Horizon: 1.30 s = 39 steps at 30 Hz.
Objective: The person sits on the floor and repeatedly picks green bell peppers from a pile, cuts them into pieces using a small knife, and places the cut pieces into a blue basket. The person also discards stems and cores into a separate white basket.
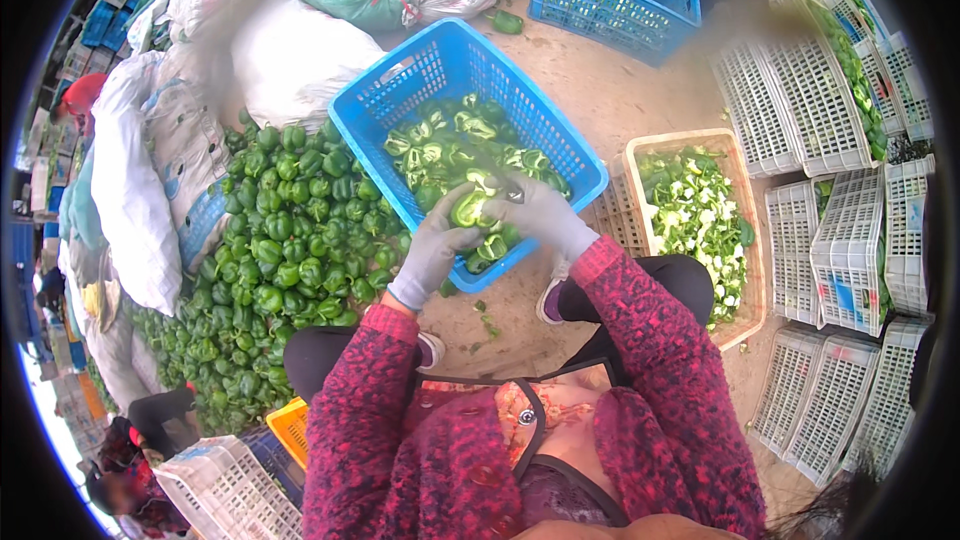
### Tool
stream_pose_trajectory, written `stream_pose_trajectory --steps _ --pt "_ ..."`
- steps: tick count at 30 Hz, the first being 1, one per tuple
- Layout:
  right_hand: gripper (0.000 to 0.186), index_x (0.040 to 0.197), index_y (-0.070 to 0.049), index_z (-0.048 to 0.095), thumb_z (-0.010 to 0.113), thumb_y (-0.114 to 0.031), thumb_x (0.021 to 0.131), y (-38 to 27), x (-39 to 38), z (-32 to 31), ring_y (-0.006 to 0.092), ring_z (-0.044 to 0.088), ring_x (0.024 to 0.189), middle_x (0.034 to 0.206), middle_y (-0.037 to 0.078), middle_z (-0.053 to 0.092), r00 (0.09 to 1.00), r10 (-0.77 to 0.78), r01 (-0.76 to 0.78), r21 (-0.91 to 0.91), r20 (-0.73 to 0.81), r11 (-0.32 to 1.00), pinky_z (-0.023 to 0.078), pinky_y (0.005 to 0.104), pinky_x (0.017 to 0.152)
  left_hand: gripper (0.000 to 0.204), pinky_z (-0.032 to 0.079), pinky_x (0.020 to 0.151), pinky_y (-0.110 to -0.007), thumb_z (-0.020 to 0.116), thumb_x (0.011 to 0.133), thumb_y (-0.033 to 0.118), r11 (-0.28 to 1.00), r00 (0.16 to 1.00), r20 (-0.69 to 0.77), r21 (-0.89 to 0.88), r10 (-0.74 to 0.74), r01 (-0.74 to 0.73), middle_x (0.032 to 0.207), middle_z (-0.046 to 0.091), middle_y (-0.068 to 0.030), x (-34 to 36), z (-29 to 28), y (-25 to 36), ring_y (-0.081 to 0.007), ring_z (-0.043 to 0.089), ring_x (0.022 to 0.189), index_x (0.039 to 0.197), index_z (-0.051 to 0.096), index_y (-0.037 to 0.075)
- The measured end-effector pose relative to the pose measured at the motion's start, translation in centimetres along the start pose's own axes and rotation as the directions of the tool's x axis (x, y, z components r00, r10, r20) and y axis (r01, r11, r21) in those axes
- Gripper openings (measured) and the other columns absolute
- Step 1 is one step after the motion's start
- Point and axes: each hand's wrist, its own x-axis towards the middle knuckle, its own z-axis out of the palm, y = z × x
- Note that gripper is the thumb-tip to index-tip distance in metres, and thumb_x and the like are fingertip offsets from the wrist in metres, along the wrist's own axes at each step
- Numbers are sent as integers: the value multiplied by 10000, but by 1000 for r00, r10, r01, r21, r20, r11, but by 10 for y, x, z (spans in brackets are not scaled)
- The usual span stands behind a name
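Observation:
Both my hands wear pale grey gloves and meet over the near end of a blue plastic crate (345, 105). In my left hand (428, 258) is an opened green bell pepper (467, 208), its pale inside facing up. Close against that pepper, my right hand (548, 218) has its fingers curled in; what they hold, if anything, is blurred and hidden. Below and beyond the hands, the crate holds many cut green bell peppers (425, 150), several with their pale insides showing.
Whole green bell peppers (290, 230) are heaped on the floor at my left. A beige crate (757, 270) of pale pepper cores stands at my right. Stacked white crates (850, 250) line the far right. Full sacks (300, 55) and another blue crate (610, 5) lie beyond.

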Motion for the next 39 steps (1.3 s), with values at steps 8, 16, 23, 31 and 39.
stream_pose_trajectory --steps 8,16,23,31,39 --pt "636 1254 24 649 744 -501 908 -6 -8 28 167 685 707 871 124 710 999 37 -32 -371 8 928 530 322 612 442 496 878 -299 546 1078 319 960 947 -286 272 145 -65 1163 618 -78 -16 18 -24 -157 588 1001 1379 536 -4" --pt "464 1154 -3 646 726 -405 936 -9 -22 26 76 542 557 740 6 602 972 166 -195 179 166 964 443 260 509 424 485 782 -266 494 1097 442 966 897 -395 236 197 -108 1040 622 -52 -11 27 -33 -120 571 889 1175 607 41" --pt "429 1058 -29 644 744 -428 933 15 -6 24 71 513 574 764 -13 596 991 100 -126 359 89 925 414 255 518 440 481 708 -267 459 1103 470 988 921 -385 156 54 7 971 608 -23 -2 28 -32 -105 563 825 1165 599 57" --pt "819 1384 16 599 807 -577 859 18 -1 4 83 535 608 765 -20 579 964 164 -156 -54 209 986 424 250 541 354 496 817 -371 522 1084 338 855 901 -290 497 322 -146 963 633 -119 12 16 -50 -211 593 876 1130 610 -2" --pt "524 1186 -45 718 781 -481 903 24 -2 10 75 543 605 737 -28 614 991 70 -53 -145 112 988 442 274 545 229 516 819 -436 595 1027 196 402 719 -20 839 695 -366 1008 671 -201 12 13 -51 -369 652 909 1111 633 -13"
